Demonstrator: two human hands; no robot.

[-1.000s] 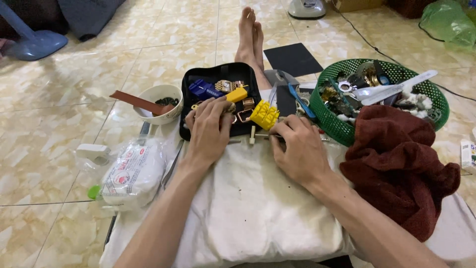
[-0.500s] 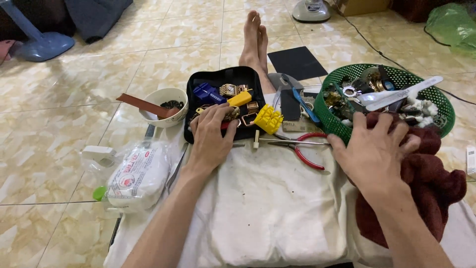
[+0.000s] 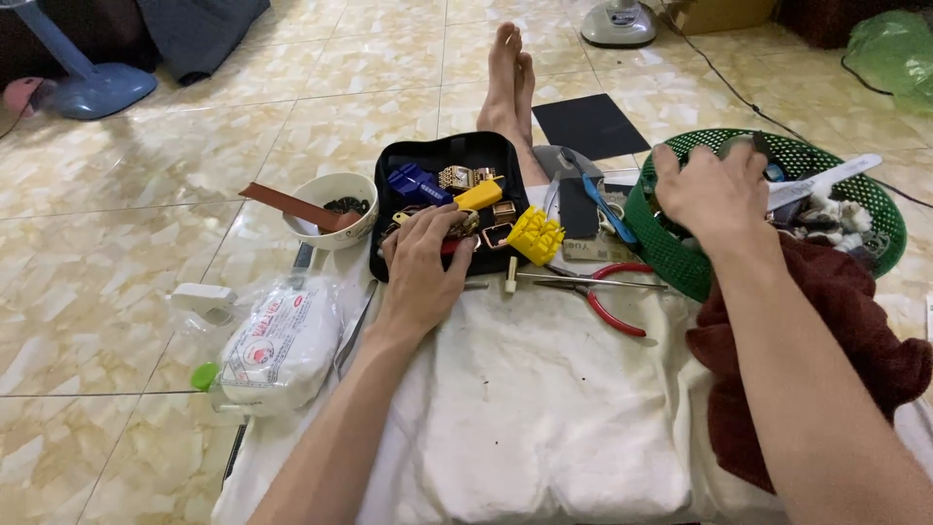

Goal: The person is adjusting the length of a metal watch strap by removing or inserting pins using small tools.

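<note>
A: Nearest, white cloth (image 3: 525,408) over the lap, likely a soft work surface that catches small parts. Red-handled pliers (image 3: 607,297) lie on it, within reach.

B: Left hand (image 3: 425,267)?

A: Palm down at the black tray's (image 3: 428,156) near edge, fingers loosely curled on metal bits there; whether it grips one, I cannot tell. Yellow block (image 3: 535,234) sits just beside.

B: Right hand (image 3: 714,194)?

A: Farther out, over the green basket (image 3: 680,258), fingers spread and dipping in, holding nothing visible.
</note>
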